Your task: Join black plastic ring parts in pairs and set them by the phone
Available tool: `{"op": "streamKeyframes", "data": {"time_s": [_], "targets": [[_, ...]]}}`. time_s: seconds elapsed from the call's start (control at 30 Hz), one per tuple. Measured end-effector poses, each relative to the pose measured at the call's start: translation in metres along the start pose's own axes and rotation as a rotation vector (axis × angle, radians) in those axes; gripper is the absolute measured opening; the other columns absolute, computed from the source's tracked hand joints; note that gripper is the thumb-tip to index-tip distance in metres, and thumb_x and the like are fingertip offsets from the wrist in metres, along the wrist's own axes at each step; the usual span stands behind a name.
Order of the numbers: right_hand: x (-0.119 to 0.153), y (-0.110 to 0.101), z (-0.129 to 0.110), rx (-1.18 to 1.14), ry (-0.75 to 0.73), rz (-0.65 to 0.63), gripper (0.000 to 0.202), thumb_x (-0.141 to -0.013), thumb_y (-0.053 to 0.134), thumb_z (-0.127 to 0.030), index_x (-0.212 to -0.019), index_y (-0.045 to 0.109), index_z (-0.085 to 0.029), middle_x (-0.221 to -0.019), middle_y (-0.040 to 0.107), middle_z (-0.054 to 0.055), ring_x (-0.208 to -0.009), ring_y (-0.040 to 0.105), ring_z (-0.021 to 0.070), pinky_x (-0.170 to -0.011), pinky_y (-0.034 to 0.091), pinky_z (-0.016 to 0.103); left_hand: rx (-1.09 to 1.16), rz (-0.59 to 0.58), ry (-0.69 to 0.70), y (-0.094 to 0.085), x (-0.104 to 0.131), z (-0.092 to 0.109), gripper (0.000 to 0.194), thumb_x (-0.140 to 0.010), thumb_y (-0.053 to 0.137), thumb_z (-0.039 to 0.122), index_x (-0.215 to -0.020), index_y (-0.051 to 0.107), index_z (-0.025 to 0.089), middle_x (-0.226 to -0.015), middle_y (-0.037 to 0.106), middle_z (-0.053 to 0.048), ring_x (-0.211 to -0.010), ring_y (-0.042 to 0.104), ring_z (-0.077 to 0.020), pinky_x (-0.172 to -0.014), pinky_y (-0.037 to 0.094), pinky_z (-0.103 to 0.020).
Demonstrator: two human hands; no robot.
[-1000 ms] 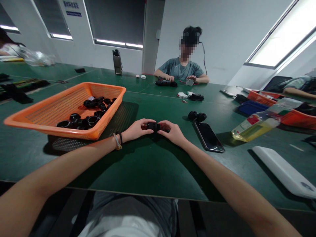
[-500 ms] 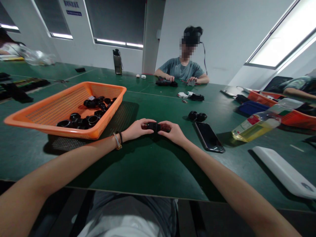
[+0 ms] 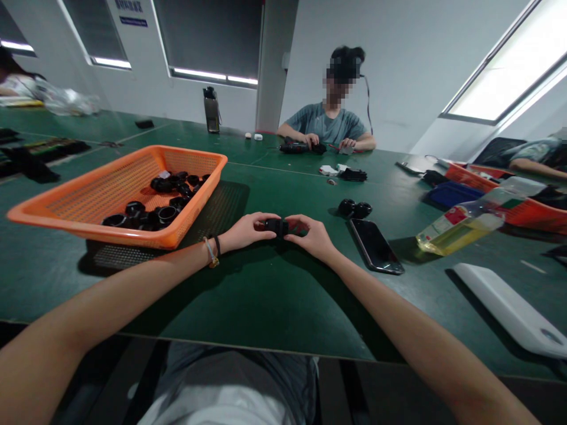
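A small black part [image 3: 277, 228] is held between my two hands, low over the green table [image 3: 266, 295]. My left hand [image 3: 249, 231] pinches its left end between thumb and fingers. Thumb and fingertips of my right hand [image 3: 310, 237] close on its right end. Just left of my left hand, an orange basket [image 3: 101, 235] holds several black round parts [image 3: 167, 215]. Two black round pieces [image 3: 355, 208] lie together beyond my right hand.
A phone [image 3: 376, 246], a tilted bottle of yellow liquid [image 3: 460, 221] and a white power bank [image 3: 509, 307] lie on the right. Across the table a person [image 3: 330, 124] handles dark items. A dark bottle [image 3: 211, 110] stands at the far edge.
My hands and the black part hardly differ. Across the table, the person's hand at the dark item has shifted slightly to the right.
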State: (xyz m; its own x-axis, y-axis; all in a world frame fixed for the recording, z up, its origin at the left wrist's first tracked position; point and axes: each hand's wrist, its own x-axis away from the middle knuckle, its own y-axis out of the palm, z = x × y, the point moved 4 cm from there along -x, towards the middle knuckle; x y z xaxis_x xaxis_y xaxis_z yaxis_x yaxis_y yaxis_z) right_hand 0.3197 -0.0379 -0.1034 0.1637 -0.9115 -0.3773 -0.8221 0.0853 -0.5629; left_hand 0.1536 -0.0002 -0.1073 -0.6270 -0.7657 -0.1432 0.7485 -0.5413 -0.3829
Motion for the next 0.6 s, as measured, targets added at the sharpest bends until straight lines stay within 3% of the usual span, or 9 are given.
{"op": "streamKeyframes", "data": {"time_s": [0.6], "targets": [[-0.0001, 0.0007, 0.0006, -0.027, 0.033, 0.013, 0.026, -0.063, 0.069, -0.025, -0.087, 0.064, -0.017, -0.079, 0.068, 0.003, -0.073, 0.063, 0.0165, -0.070, 0.050, 0.032, -0.006, -0.001, 0.002, 0.0004, 0.0005, 0.0021, 0.048, -0.068, 0.065, 0.023, -0.114, 0.057, 0.014, -0.110, 0.063, -0.009, -0.094, 0.061, -0.0195, -0.087, 0.047, -0.036]]}}
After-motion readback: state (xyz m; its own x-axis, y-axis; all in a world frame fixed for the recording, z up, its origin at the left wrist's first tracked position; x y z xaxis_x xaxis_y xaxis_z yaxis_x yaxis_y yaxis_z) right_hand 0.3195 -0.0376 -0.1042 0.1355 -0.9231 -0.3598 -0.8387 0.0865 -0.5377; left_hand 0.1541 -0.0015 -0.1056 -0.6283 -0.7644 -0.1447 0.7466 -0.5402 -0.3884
